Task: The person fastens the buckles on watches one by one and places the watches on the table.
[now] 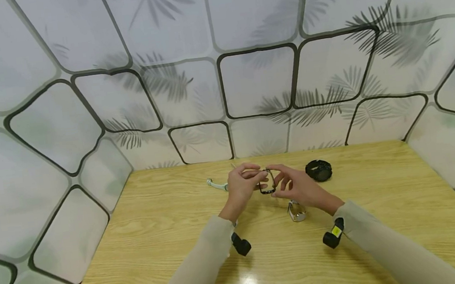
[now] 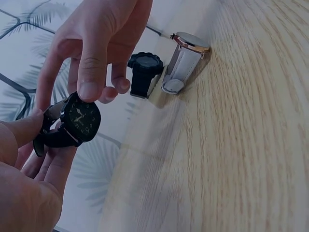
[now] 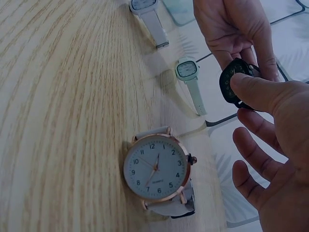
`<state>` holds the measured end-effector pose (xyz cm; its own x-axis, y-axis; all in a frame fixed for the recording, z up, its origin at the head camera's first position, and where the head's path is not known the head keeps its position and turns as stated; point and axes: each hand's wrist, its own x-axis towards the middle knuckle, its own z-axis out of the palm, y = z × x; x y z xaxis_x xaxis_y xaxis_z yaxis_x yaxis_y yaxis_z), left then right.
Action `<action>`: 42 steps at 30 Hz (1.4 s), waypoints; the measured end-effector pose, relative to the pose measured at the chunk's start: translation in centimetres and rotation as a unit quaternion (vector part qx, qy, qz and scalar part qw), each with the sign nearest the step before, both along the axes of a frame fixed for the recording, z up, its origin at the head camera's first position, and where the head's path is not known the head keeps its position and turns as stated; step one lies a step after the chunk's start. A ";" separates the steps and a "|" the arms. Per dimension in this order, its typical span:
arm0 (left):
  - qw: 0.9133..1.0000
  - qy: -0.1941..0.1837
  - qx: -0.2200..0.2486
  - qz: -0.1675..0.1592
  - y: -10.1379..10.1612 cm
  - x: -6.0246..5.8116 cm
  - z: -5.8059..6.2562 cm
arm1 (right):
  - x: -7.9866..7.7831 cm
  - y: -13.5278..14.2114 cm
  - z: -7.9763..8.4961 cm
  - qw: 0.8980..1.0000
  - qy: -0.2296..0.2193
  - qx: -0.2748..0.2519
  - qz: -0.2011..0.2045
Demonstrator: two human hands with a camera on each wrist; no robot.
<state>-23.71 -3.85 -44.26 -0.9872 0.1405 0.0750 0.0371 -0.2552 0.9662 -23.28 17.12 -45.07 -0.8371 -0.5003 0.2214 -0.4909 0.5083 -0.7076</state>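
Observation:
A black wristwatch with a dark dial [image 2: 83, 118] is held up between both hands above the table, its strap bent into a loop. My left hand [image 1: 241, 188] pinches the strap side with thumb and fingers. From the other side my right hand [image 1: 300, 187] grips the case, its thumb pressing on the dial edge in the right wrist view. Below the right hand lies a watch with a rose-gold case and pale strap [image 3: 157, 166]. A mint-green watch [image 3: 187, 70] is near the left hand, partly covered by it in the head view.
A chunky black watch [image 1: 319, 170] stands at the back right of the wooden table [image 1: 159, 243]. Another pale-strapped watch [image 3: 153, 28] shows at the top of the right wrist view. Patterned fabric walls [image 1: 263, 81] enclose the table's back and sides.

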 end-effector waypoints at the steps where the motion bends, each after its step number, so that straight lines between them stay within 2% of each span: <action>1: 1.000 0.001 0.000 -0.004 -0.1 0.0 0.0 | 0.0 0.0 0.0 1.000 -0.001 0.000 0.001; 7: 0.998 0.027 -0.021 -0.047 -0.9 -0.1 -0.5 | -0.1 0.2 0.1 1.000 -0.008 0.002 0.004; 10: 0.995 0.039 -0.061 -0.069 -1.3 -0.1 -0.6 | -0.2 0.5 0.3 1.000 -0.016 0.003 0.006; 13: 0.987 0.056 -0.121 -0.087 -1.7 0.1 -0.6 | -0.1 0.8 0.6 1.000 -0.029 0.001 0.010; 16: 0.975 0.077 -0.178 -0.106 -2.1 0.4 -0.6 | 0.0 1.1 0.9 0.999 -0.041 -0.001 0.017; 18: 0.969 0.088 -0.201 -0.117 -2.2 0.6 -0.6 | 0.0 1.2 1.0 0.999 -0.048 -0.001 0.022; 21: 0.964 0.096 -0.211 -0.132 -2.3 0.7 -0.7 | -0.1 1.4 0.9 0.998 -0.058 -0.003 0.030; 24: 0.959 0.111 -0.222 -0.134 -2.3 0.8 -0.9 | -0.3 1.6 0.7 0.997 -0.064 -0.004 0.036; 29: 0.951 0.136 -0.255 -0.113 -2.2 0.8 -1.1 | -0.4 1.6 0.6 0.997 -0.066 -0.006 0.039; 34: 0.943 0.146 -0.281 -0.103 -2.2 0.7 -1.1 | -0.5 1.7 0.6 0.997 -0.067 0.000 0.039; 38: 0.932 0.155 -0.314 -0.095 -2.0 0.5 -1.1 | -0.9 1.8 0.8 0.997 -0.067 0.009 0.036; 42: 0.925 0.148 -0.337 -0.090 -1.8 0.1 -1.0 | -1.4 1.9 1.0 0.997 -0.070 0.017 0.037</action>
